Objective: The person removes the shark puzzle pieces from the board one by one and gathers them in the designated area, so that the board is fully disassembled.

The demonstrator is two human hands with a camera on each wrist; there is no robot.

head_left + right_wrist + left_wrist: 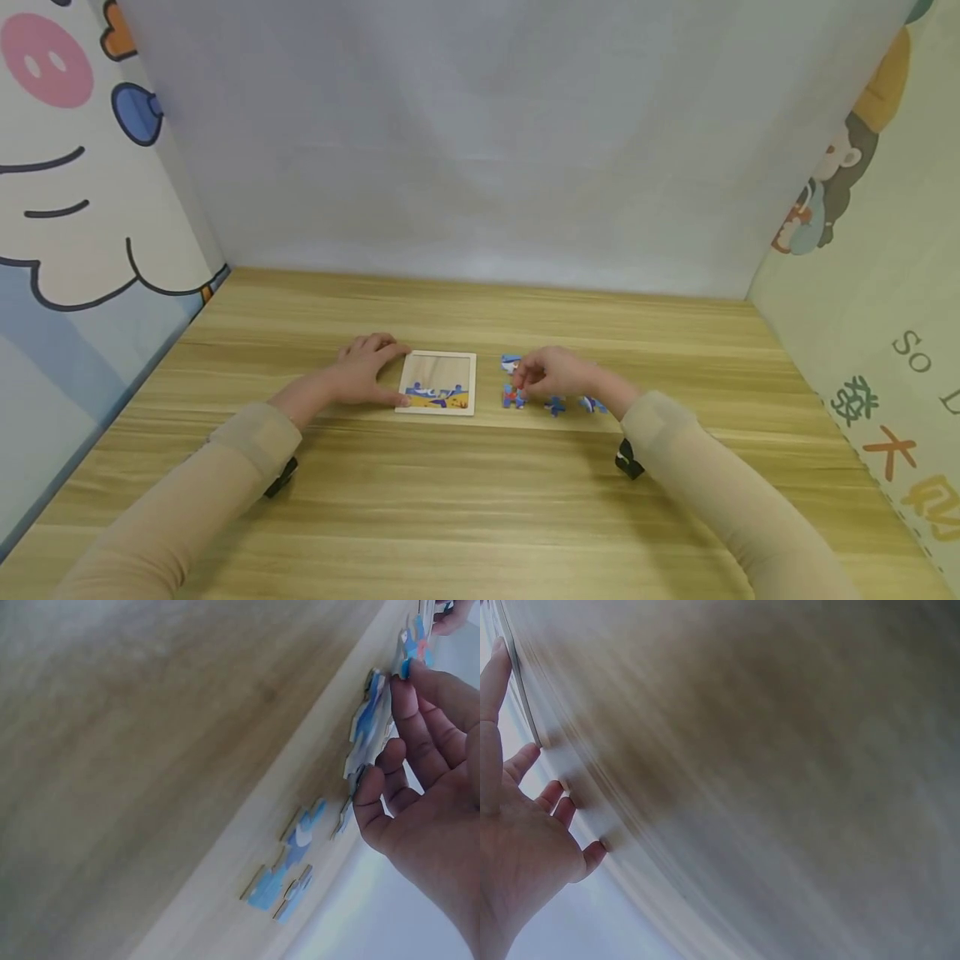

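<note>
A square wooden puzzle board (472, 383) with a pale rim lies on the table; joined pieces in yellow and blue fill its lower part. My left hand (363, 375) rests at the board's left side, thumb on the lower corner and a finger at the upper one. In the left wrist view the left hand (529, 840) has its fingers spread. To the right of the board, my right hand (558, 372) pinches a blue and red jigsaw piece (415, 646) between thumb and index finger. Several loose jigsaw pieces (367, 720) lie under and beside the right hand (427, 787).
The wooden table (480, 500) stretches toward me and to both sides. Two more blue jigsaw pieces, one (555, 406) below the right hand and another (592, 404) near the wrist, lie flat. A pale curtain (480, 167) hangs behind the table, with printed panels at either side.
</note>
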